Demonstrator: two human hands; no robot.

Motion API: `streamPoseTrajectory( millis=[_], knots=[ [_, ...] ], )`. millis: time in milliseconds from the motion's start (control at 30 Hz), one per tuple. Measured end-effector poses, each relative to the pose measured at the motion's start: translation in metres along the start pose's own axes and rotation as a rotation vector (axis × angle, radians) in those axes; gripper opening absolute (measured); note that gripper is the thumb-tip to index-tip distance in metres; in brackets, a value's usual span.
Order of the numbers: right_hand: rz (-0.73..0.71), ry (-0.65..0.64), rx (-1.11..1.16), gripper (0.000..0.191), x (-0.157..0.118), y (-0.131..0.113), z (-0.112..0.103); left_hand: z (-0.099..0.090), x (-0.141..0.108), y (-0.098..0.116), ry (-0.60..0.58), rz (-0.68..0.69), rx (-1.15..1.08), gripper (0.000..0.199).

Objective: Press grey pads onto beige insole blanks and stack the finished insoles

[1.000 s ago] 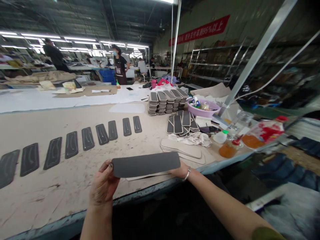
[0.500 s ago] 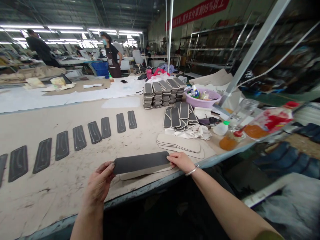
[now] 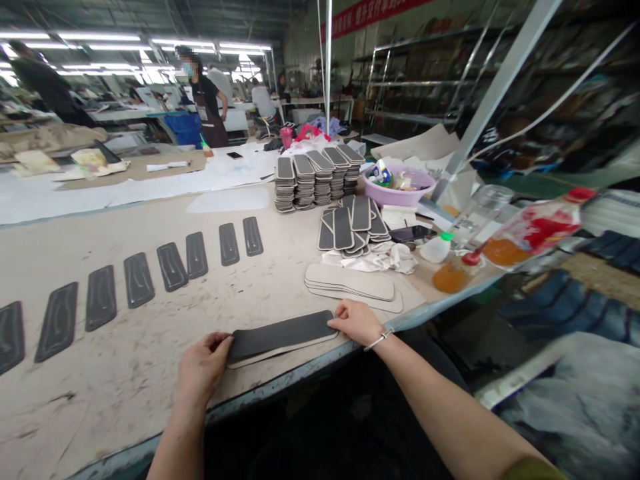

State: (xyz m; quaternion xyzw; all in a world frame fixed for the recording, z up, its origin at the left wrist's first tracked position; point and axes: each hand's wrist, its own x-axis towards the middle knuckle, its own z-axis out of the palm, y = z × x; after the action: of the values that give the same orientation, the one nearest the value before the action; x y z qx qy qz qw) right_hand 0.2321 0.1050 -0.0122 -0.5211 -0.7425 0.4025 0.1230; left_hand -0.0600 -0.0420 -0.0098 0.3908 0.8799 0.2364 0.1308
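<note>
A long dark grey strip (image 3: 283, 335) with rounded corners is stretched between my two hands near the table's front edge. My left hand (image 3: 205, 367) pinches its left end, and my right hand (image 3: 356, 323) grips the right end between thumb and fingers. Directly under it lies a beige piece (image 3: 285, 355) of similar shape, whose lower border shows. At the right end the strip appears to rest on that piece; at the left a narrow gap shows. Beyond my right hand is a small stack of beige pieces (image 3: 350, 281).
Several dark pieces with glossy streaks (image 3: 140, 280) lie in a row at the left. Behind stand stacks of beige-edged dark pieces (image 3: 313, 177), with a loose pile (image 3: 350, 227) before them. A purple basin (image 3: 400, 193), orange-liquid bottle (image 3: 453, 275) and metal post (image 3: 495, 100) are at the right.
Both hands have brought the dark strip down onto the beige piece beneath, its right end now lying against it. The view has shifted slightly.
</note>
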Motion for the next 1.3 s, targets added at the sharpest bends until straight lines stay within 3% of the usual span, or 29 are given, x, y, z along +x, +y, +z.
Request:
streamPoseTrajectory(
  millis=[367,933,1300],
  knots=[
    [-0.039,0.023,-0.145,0.020,0.000,-0.005,-0.003,-0.001,-0.011,0.008,-0.088,-0.039,0.068,0.027],
    [-0.039,0.029,-0.176,0.020,-0.001,-0.007,-0.002,-0.003,-0.012,0.012,-0.136,-0.056,0.220,0.027],
    [-0.064,-0.003,-0.145,0.013,0.001,-0.006,-0.002,-0.005,-0.015,0.004,-0.145,-0.047,0.129,0.025]
  ],
)
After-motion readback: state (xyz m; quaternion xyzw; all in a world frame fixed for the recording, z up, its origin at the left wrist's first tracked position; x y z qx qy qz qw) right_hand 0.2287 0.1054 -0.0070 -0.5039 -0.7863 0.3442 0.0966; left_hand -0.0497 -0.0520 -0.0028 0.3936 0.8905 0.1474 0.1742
